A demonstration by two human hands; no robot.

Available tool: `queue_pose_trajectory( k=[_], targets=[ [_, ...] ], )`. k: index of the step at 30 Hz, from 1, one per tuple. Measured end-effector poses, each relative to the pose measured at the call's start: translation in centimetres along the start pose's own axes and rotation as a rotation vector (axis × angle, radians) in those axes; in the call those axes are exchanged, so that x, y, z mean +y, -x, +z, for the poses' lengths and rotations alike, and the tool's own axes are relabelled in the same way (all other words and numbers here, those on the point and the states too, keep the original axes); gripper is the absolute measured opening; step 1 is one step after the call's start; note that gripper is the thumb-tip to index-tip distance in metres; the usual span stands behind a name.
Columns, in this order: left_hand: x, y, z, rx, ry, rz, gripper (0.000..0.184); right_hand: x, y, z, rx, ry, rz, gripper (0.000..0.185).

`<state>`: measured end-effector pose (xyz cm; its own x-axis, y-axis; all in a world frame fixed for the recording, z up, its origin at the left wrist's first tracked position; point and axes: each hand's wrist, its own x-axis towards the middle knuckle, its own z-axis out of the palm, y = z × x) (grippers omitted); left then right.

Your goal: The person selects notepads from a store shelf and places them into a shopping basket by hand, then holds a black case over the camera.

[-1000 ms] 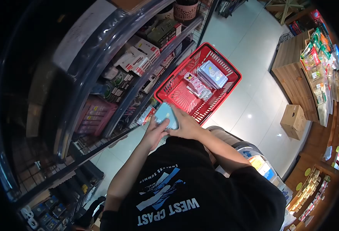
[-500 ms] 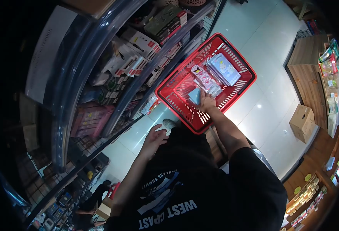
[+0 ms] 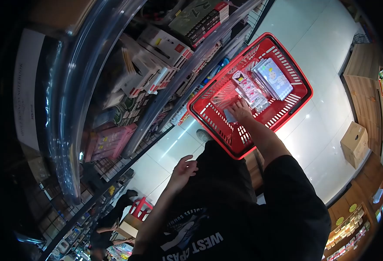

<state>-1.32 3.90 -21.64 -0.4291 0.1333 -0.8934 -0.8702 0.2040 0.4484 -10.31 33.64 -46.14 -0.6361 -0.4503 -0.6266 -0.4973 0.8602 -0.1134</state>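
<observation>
- resting low in the basket (image 3: 222, 96), right hand (image 3: 242, 111) lies over the blue box (image 3: 230, 116); fingers point far and left, forearm crosses the near right rim.
- right grip: cannot tell if fingers are closed on the box or only lie on it; palm hides most of that contact.
- box: near left part of the basket, partly under the hand. cannot tell if its underside sits fully on the base.
- left hand (image 3: 184, 170): fingers loosely curled, nothing seen in it; outside the basket, to the near left, above the floor (image 3: 165, 150).
- pink packs (image 3: 250, 90) just beyond the right hand, on the far right side. stacked cases (image 3: 275, 79) farther right, beside the packs.
- good handling, as i judge it: box flat, base contact felt before the fingers loosen. a tilted box could catch in the slots.
- keep knuckles clear of the packs; a sideways nudge might push them into the cases.
- best way out for the hand: straight up, forearm off the rim so the basket does not tip.
- left hand seems well placed to steady the near left rim if the basket shifts.
- shelf (image 3: 128, 150) close on the left; keep that elbow tucked. carton (image 3: 354, 144) well apart, right.
</observation>
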Motion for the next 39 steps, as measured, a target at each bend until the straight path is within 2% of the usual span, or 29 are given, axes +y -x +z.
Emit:
queue_pose_trajectory(
  k=[3,4,9,12,14,18,27,29,32,35,39],
  targets=[
    [0.0,-0.2,0.0,-0.003,-0.034,-0.012,0.045,-0.1,-0.6,0.1,-0.024,-0.035,0.034,0.063],
    [-0.1,-0.2,0.0,-0.007,-0.035,0.000,0.045,-0.2,-0.5,0.0,-0.065,-0.056,0.065,0.070],
    [-0.2,-0.3,-0.2,0.005,-0.015,0.015,0.044,-0.8,-0.9,-0.6,-0.122,-0.180,0.185,0.072],
    [0.0,-0.3,-0.1,0.020,-0.042,-0.012,0.043,-1.0,-2.5,1.1,-0.123,-0.192,0.228,0.061],
    [0.1,-0.2,0.0,0.006,-0.058,-0.005,0.043,-0.9,-2.6,0.6,-0.123,-0.227,0.251,0.047],
    [0.0,-0.1,-0.1,0.016,-0.023,-0.027,0.042,0.1,-3.0,1.0,-0.110,-0.207,0.197,0.035],
    [-0.5,0.1,0.1,0.030,-0.052,-0.030,0.042,0.4,-4.7,0.1,-0.178,-0.148,0.180,0.039],
    [-0.5,0.2,0.1,0.037,-0.080,-0.035,0.042,0.5,-4.7,0.1,-0.213,-0.010,0.166,0.039],
    [-1.0,0.1,-0.1,0.024,-0.072,-0.027,0.042,1.0,-3.9,0.4,-0.214,0.018,0.151,0.037],
    [-1.1,0.0,0.1,0.031,-0.088,-0.028,0.041,0.8,-3.2,1.3,-0.114,-0.154,0.181,0.037],
    [-0.8,0.0,0.4,0.024,-0.085,-0.030,0.040,-0.1,-3.6,1.9,-0.103,-0.163,0.248,0.037]
  ],
)
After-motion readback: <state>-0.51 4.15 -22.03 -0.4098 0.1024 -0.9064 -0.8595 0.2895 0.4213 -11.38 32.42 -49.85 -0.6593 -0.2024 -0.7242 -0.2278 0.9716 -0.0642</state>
